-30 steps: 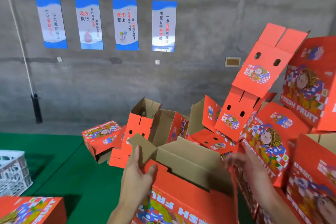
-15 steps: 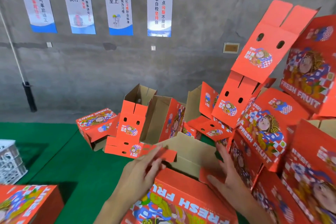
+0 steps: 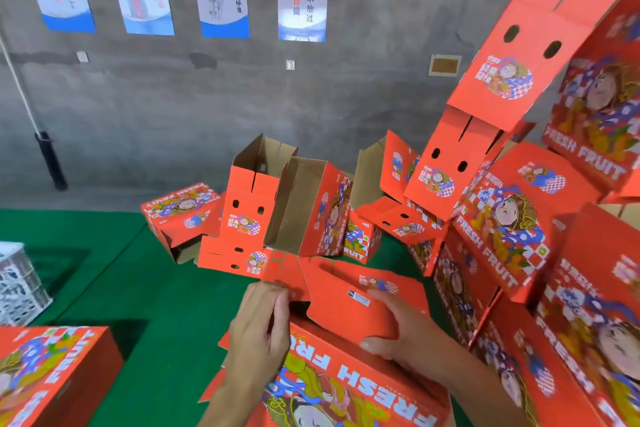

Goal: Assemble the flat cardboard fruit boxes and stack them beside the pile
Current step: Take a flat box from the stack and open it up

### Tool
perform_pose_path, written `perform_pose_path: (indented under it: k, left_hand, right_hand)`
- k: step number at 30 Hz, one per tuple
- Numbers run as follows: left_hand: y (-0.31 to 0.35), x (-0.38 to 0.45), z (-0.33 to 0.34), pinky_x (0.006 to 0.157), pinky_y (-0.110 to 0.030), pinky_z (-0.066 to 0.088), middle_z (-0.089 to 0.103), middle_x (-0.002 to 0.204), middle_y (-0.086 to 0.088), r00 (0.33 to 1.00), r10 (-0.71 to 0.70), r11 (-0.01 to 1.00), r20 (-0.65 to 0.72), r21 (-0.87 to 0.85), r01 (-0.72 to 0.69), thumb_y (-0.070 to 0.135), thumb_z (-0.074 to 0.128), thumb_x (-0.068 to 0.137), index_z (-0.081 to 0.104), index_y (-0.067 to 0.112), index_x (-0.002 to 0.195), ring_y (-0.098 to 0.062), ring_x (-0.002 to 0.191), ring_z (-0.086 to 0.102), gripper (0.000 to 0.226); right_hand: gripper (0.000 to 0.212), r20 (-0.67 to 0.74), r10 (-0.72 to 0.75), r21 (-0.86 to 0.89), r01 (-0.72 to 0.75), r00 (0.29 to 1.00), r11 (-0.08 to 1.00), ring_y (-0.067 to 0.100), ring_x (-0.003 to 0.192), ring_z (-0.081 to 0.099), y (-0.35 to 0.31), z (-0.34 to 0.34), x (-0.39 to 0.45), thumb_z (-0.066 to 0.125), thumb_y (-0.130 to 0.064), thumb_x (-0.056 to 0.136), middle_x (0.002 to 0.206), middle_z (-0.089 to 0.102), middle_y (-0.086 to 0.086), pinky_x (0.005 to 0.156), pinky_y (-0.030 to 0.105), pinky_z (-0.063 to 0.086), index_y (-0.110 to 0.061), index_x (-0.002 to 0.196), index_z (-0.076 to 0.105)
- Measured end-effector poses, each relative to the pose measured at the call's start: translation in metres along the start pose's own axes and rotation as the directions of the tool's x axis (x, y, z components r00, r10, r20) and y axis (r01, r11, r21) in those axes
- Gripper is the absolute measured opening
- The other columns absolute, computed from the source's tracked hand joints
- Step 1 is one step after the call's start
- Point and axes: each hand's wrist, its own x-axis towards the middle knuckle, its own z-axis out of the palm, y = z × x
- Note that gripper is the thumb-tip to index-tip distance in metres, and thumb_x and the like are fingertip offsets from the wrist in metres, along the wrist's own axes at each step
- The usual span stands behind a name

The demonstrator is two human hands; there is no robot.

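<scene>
box: red printed cardboard fruit box (image 3: 332, 374) near centre, end flaps being folded shut
left hand (image 3: 259, 319): fingers curled, pinching small red side flap (image 3: 280, 270)
right hand (image 3: 398, 326): thumb and fingers gripping wide red flap (image 3: 349, 302), pressing it down
risk: flaps may spring open or tuck wrong if either grip slips
risk: leaning red box pile (image 3: 512, 218) right looks unstable, a nudge could topple it
floor: green mat (image 3: 114, 288)

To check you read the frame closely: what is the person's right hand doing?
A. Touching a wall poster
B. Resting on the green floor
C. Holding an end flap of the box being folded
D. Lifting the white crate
C: the right hand curls round the red end flap of the box in front of the person.
</scene>
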Motion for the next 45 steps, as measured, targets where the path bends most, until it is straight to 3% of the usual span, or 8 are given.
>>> perform_pose_path:
  k: [3, 11, 17, 25, 30, 37, 41, 45]
  left_hand:
    - [-0.002, -0.004, 0.001, 0.079, -0.039, 0.047, 0.063, 0.095, 0.002, 1.000, 0.014, 1.000, -0.014, 0.011, -0.014, 0.017, 0.043, 0.107, 0.068, 0.004, 0.085, -0.024, 0.090, 0.060, 0.036]
    - [-0.011, 0.010, -0.010, 0.088, -0.036, 0.050, 0.066, 0.113, 0.006, 0.999, 0.039, 0.992, -0.017, 0.119, -0.037, 0.036, 0.039, 0.111, 0.073, 0.009, 0.089, -0.017, 0.110, 0.063, 0.049]
    - [0.008, 0.014, -0.004, 0.114, -0.058, 0.036, 0.073, 0.102, 0.007, 0.857, 0.499, 0.803, 0.128, 0.305, -0.513, 0.032, 0.059, 0.100, 0.070, 0.016, 0.076, -0.020, 0.114, 0.065, 0.031]
    - [0.025, 0.011, -0.001, 0.060, -0.043, 0.043, 0.043, 0.059, -0.002, 0.789, 0.590, 0.766, 0.172, 0.189, -0.614, 0.013, 0.049, 0.101, 0.054, 0.013, 0.057, -0.027, 0.059, 0.044, 0.045]
    - [0.027, 0.041, -0.021, 0.071, -0.039, 0.040, 0.048, 0.062, 0.000, 0.807, 0.590, 0.794, 0.025, 0.159, -0.586, 0.012, 0.039, 0.105, 0.057, 0.011, 0.059, -0.027, 0.062, 0.046, 0.049]
    - [0.030, 0.090, -0.011, 0.118, -0.044, 0.027, 0.055, 0.142, -0.006, 0.989, -0.131, 0.987, -0.068, 0.086, 0.136, 0.026, 0.053, 0.108, 0.065, 0.012, 0.119, -0.024, 0.136, 0.044, 0.021]
    - [0.025, 0.071, -0.001, 0.112, -0.047, 0.045, 0.062, 0.140, -0.003, 0.562, -0.684, 0.511, 0.465, -0.244, 0.824, 0.039, 0.068, 0.097, 0.044, 0.023, 0.142, -0.020, 0.124, 0.060, 0.052]
    - [0.020, 0.069, 0.011, 0.090, -0.041, 0.053, 0.067, 0.129, -0.008, 0.505, -0.734, 0.478, 0.455, -0.183, 0.859, 0.024, 0.058, 0.102, 0.048, 0.022, 0.136, -0.024, 0.112, 0.066, 0.036]
  right_hand:
    - [0.091, -0.041, -0.061, -0.356, 0.043, 0.997, 0.933, 0.016, 0.147, 0.038, -0.005, 0.010, 0.015, 0.070, -0.062, 0.084, 0.161, 0.037, -0.009, 0.119, 0.034, 0.030, -0.039, 0.158, 0.023]
    - [0.059, -0.172, -0.026, 0.156, 0.053, 0.985, 0.986, -0.006, 0.117, 0.062, 0.009, -0.025, -0.002, 0.046, -0.086, 0.085, 0.124, 0.069, -0.024, 0.104, 0.024, 0.046, -0.049, 0.125, 0.067]
    - [0.068, -0.004, -0.135, -0.065, 0.134, 0.991, 0.989, -0.007, 0.142, 0.038, -0.006, -0.001, -0.003, 0.051, -0.065, 0.098, 0.156, 0.038, -0.023, 0.120, 0.021, 0.029, -0.036, 0.157, 0.036]
    - [0.008, -0.095, -0.020, -0.012, 0.019, 0.995, 1.000, -0.013, 0.093, 0.060, -0.037, 0.034, 0.020, 0.059, -0.058, 0.097, 0.099, 0.068, -0.031, 0.088, 0.021, 0.045, -0.054, 0.097, 0.066]
    - [0.061, -0.166, -0.005, 0.018, 0.008, 0.986, 1.000, -0.005, 0.085, 0.064, -0.078, -0.002, 0.020, 0.063, -0.086, 0.071, 0.094, 0.072, -0.015, 0.081, 0.028, 0.052, -0.031, 0.097, 0.068]
    - [0.060, -0.411, 0.048, -0.148, -0.119, 0.910, 0.982, 0.031, 0.112, 0.059, -0.119, -0.033, 0.046, 0.056, -0.068, 0.094, 0.120, 0.062, 0.013, 0.089, 0.043, 0.047, -0.010, 0.111, 0.058]
    - [0.068, -0.334, 0.156, -0.163, -0.220, 0.929, 0.962, 0.033, 0.131, 0.053, -0.098, -0.020, 0.058, 0.051, -0.065, 0.098, 0.145, 0.051, 0.015, 0.103, 0.045, 0.046, -0.009, 0.138, 0.049]
    - [0.074, -0.167, 0.212, -0.103, -0.231, 0.963, 0.967, 0.028, 0.123, 0.062, -0.088, -0.026, 0.064, 0.047, -0.067, 0.098, 0.143, 0.059, 0.011, 0.096, 0.038, 0.053, -0.015, 0.149, 0.047]
